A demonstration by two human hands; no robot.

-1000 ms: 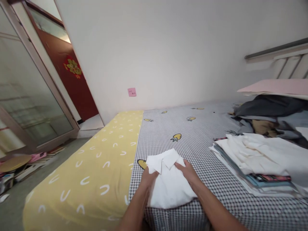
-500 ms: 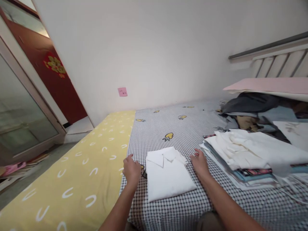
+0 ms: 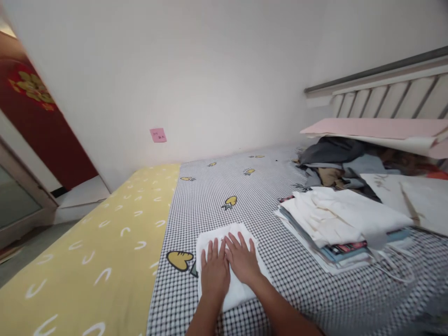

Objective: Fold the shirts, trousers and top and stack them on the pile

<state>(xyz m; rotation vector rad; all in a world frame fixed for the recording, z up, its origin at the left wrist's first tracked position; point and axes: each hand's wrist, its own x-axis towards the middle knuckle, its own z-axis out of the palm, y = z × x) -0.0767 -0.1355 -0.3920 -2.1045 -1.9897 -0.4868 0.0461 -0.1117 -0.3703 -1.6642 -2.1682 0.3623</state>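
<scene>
A folded white collared shirt (image 3: 241,295) lies flat on the checked bedsheet (image 3: 206,200) right in front of me. My left hand (image 3: 214,268) rests palm down on its left half, fingers stretched toward the collar end. Beside it, my right hand (image 3: 242,257) also presses flat on the shirt with its fingers spread. The two hands touch or nearly touch near the middle. Most of the collar is hidden under them.
To the right is a stack of folded clothes (image 3: 336,219) with a white garment on top. Behind it lie a dark heap of clothes (image 3: 329,151) and a pink board (image 3: 371,127). A yellow patterned sheet (image 3: 105,242) covers the left side, and a white wall (image 3: 210,84) stands behind.
Both hands have moved inward from either side of the shirt and now lie flat on top of it. The view has turned slightly to the right.
</scene>
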